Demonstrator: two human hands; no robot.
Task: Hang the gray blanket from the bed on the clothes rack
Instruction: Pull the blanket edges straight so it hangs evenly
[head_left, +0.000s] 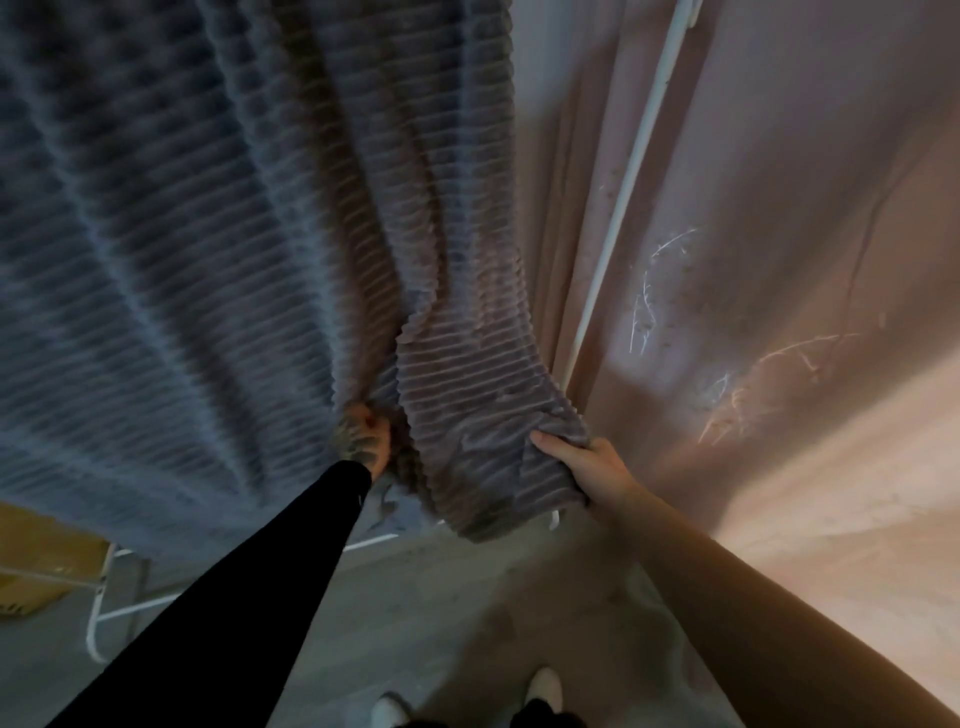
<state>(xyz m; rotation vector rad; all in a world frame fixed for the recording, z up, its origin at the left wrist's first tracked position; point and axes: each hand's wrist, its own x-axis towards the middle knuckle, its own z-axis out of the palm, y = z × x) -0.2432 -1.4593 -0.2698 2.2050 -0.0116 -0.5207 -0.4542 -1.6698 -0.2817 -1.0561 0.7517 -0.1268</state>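
Note:
The gray ribbed blanket hangs down over the white clothes rack, covering the upper left of the view. One white upright pole of the clothes rack runs diagonally beside the blanket's right edge, and its base bars show low at the left. My left hand, on a black-sleeved arm, is closed on a bunched fold near the blanket's lower edge. My right hand, bare-armed, pinches the blanket's lower right corner, thumb on top. The rack's top bar is hidden.
A pink curtain hangs close on the right, just behind the pole. A cardboard box sits on the gray floor at the lower left, behind the rack's base. My white shoes stand at the bottom edge.

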